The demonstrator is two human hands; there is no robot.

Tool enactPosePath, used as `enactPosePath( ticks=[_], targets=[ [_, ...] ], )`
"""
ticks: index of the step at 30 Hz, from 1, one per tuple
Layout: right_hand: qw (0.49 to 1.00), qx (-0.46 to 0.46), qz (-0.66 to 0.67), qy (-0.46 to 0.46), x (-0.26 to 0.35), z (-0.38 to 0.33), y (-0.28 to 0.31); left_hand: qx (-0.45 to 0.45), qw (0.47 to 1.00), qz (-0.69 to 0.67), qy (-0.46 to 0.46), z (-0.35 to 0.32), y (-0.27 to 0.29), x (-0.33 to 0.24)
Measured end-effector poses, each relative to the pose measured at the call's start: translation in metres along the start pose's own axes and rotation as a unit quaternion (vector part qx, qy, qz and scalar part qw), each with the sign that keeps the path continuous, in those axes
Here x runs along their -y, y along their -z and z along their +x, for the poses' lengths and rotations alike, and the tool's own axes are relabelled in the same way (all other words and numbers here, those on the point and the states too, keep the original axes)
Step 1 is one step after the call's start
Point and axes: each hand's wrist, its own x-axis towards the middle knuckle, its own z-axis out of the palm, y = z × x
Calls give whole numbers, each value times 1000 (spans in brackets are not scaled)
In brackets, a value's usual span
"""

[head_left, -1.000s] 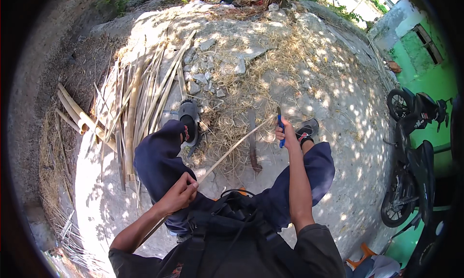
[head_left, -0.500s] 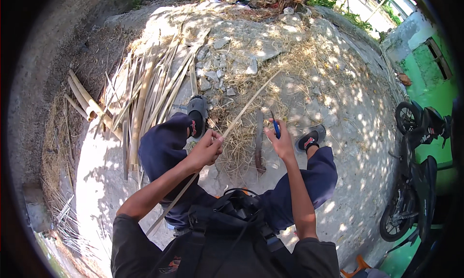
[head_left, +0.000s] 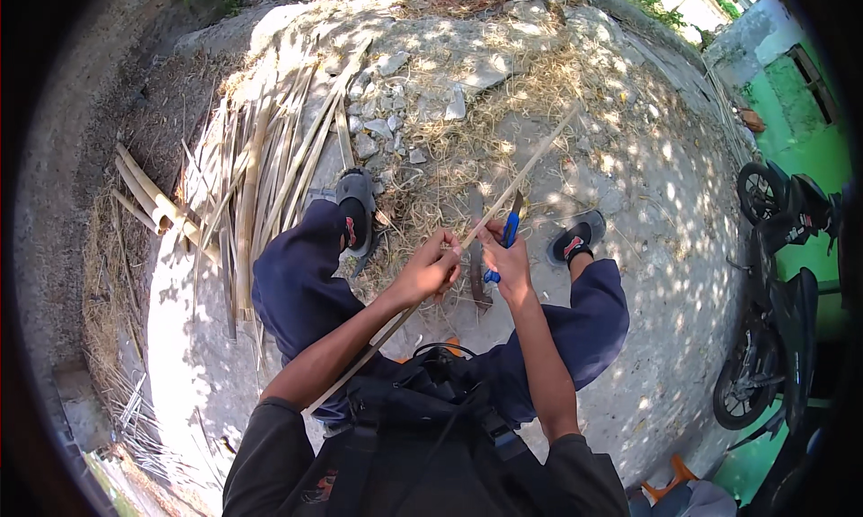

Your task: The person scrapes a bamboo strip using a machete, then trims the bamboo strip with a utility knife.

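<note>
A long, thin bamboo strip (head_left: 538, 160) runs slantwise between my knees, its far end up to the right and its near end under my left forearm. My left hand (head_left: 433, 270) is closed around it. Just to the right, my right hand (head_left: 505, 263) grips a blue-handled knife (head_left: 511, 230), its dark blade pointing away from me. The fingers of that hand also meet the strip, close to the left hand. Beneath the strip, on the ground, lies a long dark blade with a brown handle (head_left: 479, 292), partly hidden by my hands.
A pile of split bamboo (head_left: 261, 175) lies at the left, beside thicker bamboo poles (head_left: 166, 202). Dry shavings (head_left: 431, 193) and broken stones (head_left: 382, 126) are scattered on the concrete ahead. My feet are planted either side. A motorcycle (head_left: 764, 337) stands at the right by a green wall (head_left: 782, 112).
My left hand has moved right along with the strip, whose far end now reaches farther right. The right hand has come in from apart to touch the strip, still holding the knife.
</note>
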Motion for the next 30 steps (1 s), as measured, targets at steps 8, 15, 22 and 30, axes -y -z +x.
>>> enactPosePath(
  ticks=[8,15,22,30],
  targets=[
    [998,-32,-50,11,8,-5,-15,-113,961,229,-109,-3,-5,1],
    [1000,9,-9,19,1,-2,-12,-191,851,414,-259,8,0,24],
    [1000,-18,-22,2,2,1,-7,-78,997,11,23,-7,-1,-6],
    [999,-27,-41,-3,7,-1,-9,-63,997,-44,-5,1,4,17]
  ],
)
